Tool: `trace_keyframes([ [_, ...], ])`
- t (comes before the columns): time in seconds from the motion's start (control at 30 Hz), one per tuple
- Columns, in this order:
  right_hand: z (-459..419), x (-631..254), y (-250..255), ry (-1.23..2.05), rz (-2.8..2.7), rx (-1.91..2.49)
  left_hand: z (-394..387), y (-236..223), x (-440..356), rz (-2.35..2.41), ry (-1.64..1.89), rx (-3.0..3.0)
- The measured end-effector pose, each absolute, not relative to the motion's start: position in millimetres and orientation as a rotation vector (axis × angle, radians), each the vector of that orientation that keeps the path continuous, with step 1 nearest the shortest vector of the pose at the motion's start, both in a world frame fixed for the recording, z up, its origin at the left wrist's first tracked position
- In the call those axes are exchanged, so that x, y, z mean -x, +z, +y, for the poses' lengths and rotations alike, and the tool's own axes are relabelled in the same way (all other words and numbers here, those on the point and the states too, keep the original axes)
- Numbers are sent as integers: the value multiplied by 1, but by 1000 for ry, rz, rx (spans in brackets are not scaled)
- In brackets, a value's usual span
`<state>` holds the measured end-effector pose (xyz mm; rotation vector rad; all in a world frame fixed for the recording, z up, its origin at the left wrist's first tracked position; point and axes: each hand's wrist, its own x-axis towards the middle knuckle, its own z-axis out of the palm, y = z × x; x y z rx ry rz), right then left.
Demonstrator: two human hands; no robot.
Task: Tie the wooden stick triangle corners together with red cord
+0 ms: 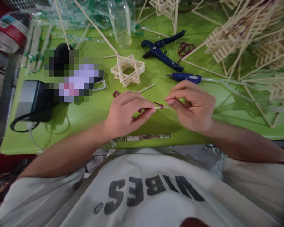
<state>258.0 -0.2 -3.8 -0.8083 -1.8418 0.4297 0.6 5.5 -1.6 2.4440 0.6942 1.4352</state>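
Observation:
My left hand [130, 110] is closed, thumb and forefinger pinching a thin pale wooden stick [157, 107]. A dark purple string [161, 106] is looped around this stick near its right part. At the stick's right end, my right hand [192, 105] has its thumb and forefinger pressed together; what lies between them is too small to make out. Just beyond the hands sits a star-shaped frame of stacked sticks [127, 71], with a long stick rising from it. A blue glue gun [186, 77] lies right behind my right hand.
Dark blue cutters [162, 55] and a coil of purple string [186, 49] lie farther back. Several stick-built structures [229, 41] crowd the right side. A clear bottle [120, 23] stands at the back. On the left are a black power adapter [34, 99] and a blurred-out device [78, 78].

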Motion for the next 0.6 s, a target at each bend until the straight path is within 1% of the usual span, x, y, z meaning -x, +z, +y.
trace_keyframes([
  [0.37,0,-260,-4,396,-1920,742,7,-2,-1,658,1457,-2443],
  [0.6,-7,-258,-8,375,-1833,740,9,-4,-1,617,1503,-2451],
])
